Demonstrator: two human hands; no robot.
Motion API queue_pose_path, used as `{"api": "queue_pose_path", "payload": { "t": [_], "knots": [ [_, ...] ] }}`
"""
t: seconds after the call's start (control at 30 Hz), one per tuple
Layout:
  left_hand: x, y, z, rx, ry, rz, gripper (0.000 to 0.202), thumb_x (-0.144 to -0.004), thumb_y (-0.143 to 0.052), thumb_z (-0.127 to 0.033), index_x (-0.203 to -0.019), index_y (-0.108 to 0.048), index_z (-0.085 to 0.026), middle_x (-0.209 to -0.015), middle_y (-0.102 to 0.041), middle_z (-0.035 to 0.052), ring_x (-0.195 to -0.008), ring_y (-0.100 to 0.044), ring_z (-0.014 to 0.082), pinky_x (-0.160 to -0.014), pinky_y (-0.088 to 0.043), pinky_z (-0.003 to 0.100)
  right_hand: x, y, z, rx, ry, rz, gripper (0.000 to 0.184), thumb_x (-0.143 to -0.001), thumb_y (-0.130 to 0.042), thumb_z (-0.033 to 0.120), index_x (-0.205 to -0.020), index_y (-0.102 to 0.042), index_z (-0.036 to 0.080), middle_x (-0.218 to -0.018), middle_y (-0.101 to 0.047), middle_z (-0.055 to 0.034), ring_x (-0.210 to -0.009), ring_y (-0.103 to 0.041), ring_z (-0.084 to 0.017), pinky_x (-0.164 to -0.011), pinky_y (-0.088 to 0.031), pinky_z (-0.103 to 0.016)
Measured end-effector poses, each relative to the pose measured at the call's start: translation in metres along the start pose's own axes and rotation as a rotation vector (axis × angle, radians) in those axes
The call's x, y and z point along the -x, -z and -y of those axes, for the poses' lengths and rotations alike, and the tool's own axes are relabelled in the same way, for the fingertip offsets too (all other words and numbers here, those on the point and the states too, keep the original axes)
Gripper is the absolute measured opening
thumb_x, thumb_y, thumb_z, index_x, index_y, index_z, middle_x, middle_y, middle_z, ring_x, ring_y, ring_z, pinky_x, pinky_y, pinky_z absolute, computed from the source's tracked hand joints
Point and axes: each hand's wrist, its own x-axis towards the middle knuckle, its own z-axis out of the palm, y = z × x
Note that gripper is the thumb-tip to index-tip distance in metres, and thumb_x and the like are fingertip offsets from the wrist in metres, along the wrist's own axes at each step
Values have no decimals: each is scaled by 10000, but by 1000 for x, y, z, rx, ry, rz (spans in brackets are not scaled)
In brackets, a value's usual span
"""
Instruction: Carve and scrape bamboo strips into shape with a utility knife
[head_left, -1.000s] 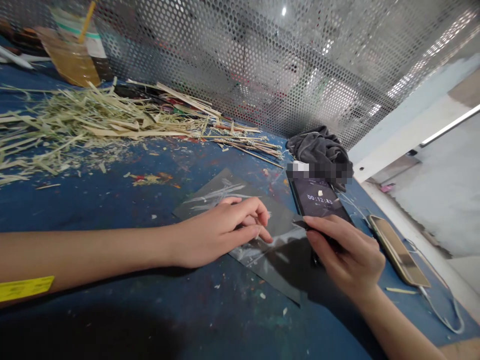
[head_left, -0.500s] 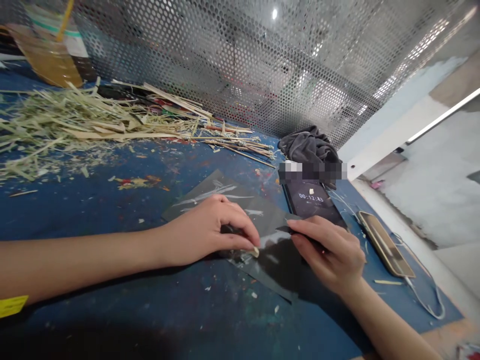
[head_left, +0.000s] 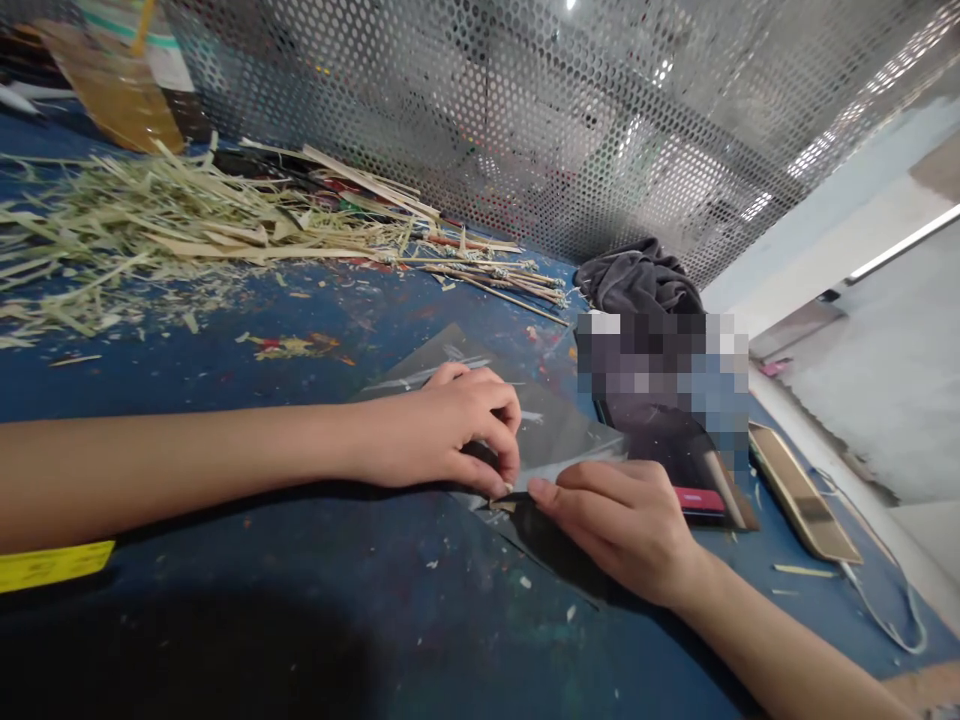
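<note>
My left hand (head_left: 457,425) rests over a dark, thin sheet (head_left: 570,428) on the blue table. Its thumb and index finger pinch a small pale strip (head_left: 503,506), perhaps bamboo or straw. Closed around a thin dark blade-like piece (head_left: 517,497), my right hand (head_left: 626,520) sits just to the right. The tip of that dark piece reaches the pale strip at my left fingertips. Most of the dark piece is covered by my right fingers, so its exact kind cannot be made out.
Shredded pale strips (head_left: 172,230) and thin sticks (head_left: 517,277) lie along the back. Near a dark cloth (head_left: 645,280) are a large dark phone or tablet (head_left: 675,460) and a cabled phone (head_left: 810,490). A perforated metal screen (head_left: 450,110) stands behind, beside a drink bag (head_left: 124,100).
My right hand has moved left and slightly down, bringing the dark piece to the pale strip. My left hand keeps its pinch. The view has shifted a little.
</note>
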Motion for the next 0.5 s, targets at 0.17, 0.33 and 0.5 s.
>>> {"api": "queue_pose_path", "payload": {
  "t": [0.17,0.33,0.5],
  "knots": [
    [-3,4,9,2,-143,15,64,-811,-675,-365,-789,-691,-307,-914,-647,-41,-1039,-456,194,-928,-162,363,3,-1,-1,-17,-47,-21,175,-867,-573,113,-1018,-640,169,-731,-639,-7,-569,-523,-85,-507,-389,-219],
    [-3,6,9,17,-227,31,110,-869,-607,-312,-782,-666,-281,-859,-693,-64,-1000,-491,171,-941,-153,359,-1,-1,1,-10,-42,-2,179,-876,-565,121,-1024,-652,170,-730,-641,-5,-572,-529,-82,-512,-389,-215],
    [-6,8,9,10,-281,53,105,-867,-596,-279,-795,-672,-288,-856,-705,-46,-961,-516,176,-909,-249,335,-5,1,1,39,-33,22,140,-884,-563,145,-954,-681,171,-665,-621,8,-504,-476,-68,-475,-346,-215]
  ]
}}
